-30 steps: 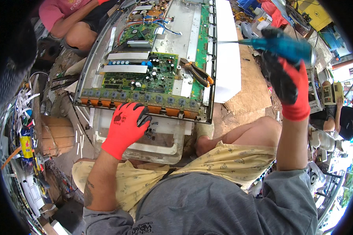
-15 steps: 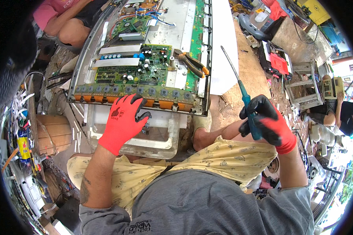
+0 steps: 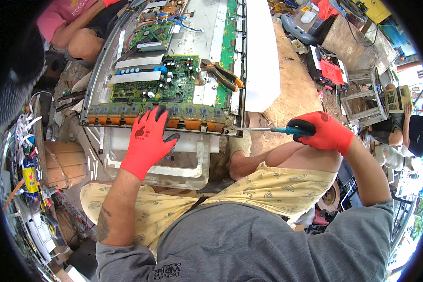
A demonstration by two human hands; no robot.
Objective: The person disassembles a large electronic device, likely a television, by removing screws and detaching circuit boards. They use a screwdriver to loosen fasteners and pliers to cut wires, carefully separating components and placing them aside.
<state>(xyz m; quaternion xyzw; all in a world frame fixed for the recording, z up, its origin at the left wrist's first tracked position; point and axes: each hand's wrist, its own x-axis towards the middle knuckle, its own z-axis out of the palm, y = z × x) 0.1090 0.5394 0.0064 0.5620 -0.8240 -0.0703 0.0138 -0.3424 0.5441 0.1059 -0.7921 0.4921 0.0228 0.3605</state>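
My left hand (image 3: 148, 138), in a red glove with black fingertips, lies on the near edge of an opened flat-screen panel (image 3: 203, 43), fingers stretched and thumb apart. My right hand (image 3: 323, 132), gloved alike, is closed around the teal handle of a screwdriver (image 3: 283, 130). The screwdriver is nearly level, pointing left, and its tip meets the panel's near right corner. Whether it sits in a screw is too small to tell. A green circuit board (image 3: 179, 77) is on the panel's back. Orange-handled pliers (image 3: 226, 81) rest on the panel's right side.
Under the near edge is a pale translucent frame (image 3: 157, 176). White sheet material (image 3: 263, 61) and brown board (image 3: 289, 80) lie to the right, past them a black-and-red case (image 3: 331, 70) and wooden frame (image 3: 364, 101). A person in pink (image 3: 63, 21) sits far left.
My right hand has turned the screwdriver from upright to level and brought its tip to the panel's right corner. My left hand stays on the near edge.
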